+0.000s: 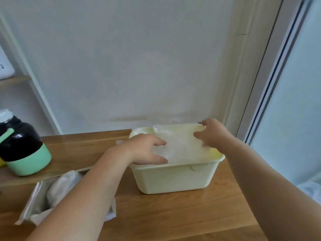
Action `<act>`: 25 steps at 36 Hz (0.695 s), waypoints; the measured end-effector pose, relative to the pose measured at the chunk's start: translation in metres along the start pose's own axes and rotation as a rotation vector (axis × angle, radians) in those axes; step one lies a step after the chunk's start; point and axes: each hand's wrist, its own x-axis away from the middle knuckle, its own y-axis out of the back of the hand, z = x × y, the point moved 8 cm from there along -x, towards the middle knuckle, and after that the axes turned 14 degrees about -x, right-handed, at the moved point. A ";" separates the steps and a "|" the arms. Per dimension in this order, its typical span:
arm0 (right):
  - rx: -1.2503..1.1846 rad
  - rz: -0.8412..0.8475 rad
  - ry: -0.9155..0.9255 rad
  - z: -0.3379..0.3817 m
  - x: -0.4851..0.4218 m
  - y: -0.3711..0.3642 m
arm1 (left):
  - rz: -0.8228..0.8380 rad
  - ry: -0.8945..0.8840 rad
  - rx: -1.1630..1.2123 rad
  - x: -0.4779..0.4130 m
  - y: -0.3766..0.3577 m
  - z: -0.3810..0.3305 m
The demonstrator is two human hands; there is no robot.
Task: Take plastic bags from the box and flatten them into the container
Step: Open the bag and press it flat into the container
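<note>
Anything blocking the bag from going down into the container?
Nothing visible. The clear bag lies across the open top of the container, with the left hand and right hand on it. What lies under the bag inside is hidden.

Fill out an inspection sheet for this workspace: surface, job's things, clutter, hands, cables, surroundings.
Surface: wooden table.
Job's things: cream container stands on the table; a clear plastic bag lies across its top. The open box sits at lower left with white bags inside, partly hidden by the left forearm.
Clutter: black and green jug at far left.
Hands: left hand presses on the bag, fingers spread. Right hand touches the bag at the far right corner; whether it pinches is unclear.
Cables: nothing seen.
Surroundings: white wall behind, door frame at right, shelf at left.
</note>
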 end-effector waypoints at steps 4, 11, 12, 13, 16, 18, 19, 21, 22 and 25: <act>0.178 -0.104 0.408 0.036 0.018 0.002 | 0.095 0.012 -0.070 -0.014 -0.009 -0.007; 0.393 0.490 0.152 0.006 0.012 -0.062 | 0.216 0.015 -0.134 -0.030 -0.028 -0.020; 0.460 0.547 0.117 -0.002 0.010 -0.069 | 0.222 0.006 -0.143 -0.033 -0.031 -0.021; 0.512 0.598 0.092 -0.006 0.011 -0.074 | 0.237 0.000 -0.162 -0.036 -0.035 -0.022; 0.549 0.702 0.084 -0.010 0.013 -0.084 | 0.322 0.004 -0.188 -0.041 -0.044 -0.021; 0.586 0.734 0.044 -0.013 0.015 -0.086 | 0.386 0.003 -0.180 -0.042 -0.050 -0.020; 0.601 0.734 0.026 -0.014 0.015 -0.086 | 0.411 0.005 -0.178 -0.041 -0.052 -0.019; 0.587 0.708 0.001 -0.015 0.014 -0.082 | 0.418 -0.002 -0.163 -0.040 -0.052 -0.018; 0.559 0.685 -0.005 -0.015 0.014 -0.079 | 0.391 -0.010 -0.144 -0.040 -0.051 -0.017; 0.462 0.588 0.004 -0.009 0.016 -0.063 | 0.237 0.014 -0.053 -0.034 -0.034 -0.010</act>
